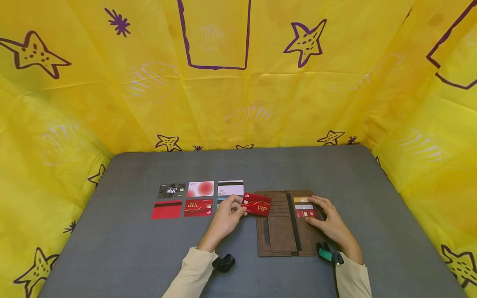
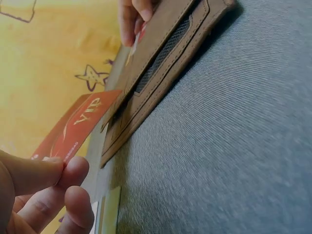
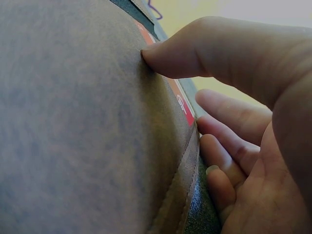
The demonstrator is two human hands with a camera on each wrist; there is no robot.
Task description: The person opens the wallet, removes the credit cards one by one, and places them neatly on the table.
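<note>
My left hand [image 1: 227,213] pinches a red VIP card [image 1: 257,204] by its left end, between thumb and fingers. The card's far end overlaps the left side of an open brown wallet [image 1: 281,231], above its stepped card slots. At the wallet's right edge, my right hand [image 1: 331,221] holds it, thumb on the inner face and fingers along the outer edge. Beside that thumb, a gold card [image 1: 301,199], a pale card [image 1: 303,207] and a red card [image 1: 301,214] stick out of the right-hand slots. In the left wrist view, a mesh window [image 2: 163,56] shows on the wallet.
Left of the wallet lie two rows of cards: a black card [image 1: 171,191], a white card with red circles [image 1: 201,188], a white striped card [image 1: 230,187], a red striped card [image 1: 166,210], another red VIP card [image 1: 198,207], and a blue card [image 1: 220,201] partly under my left hand.
</note>
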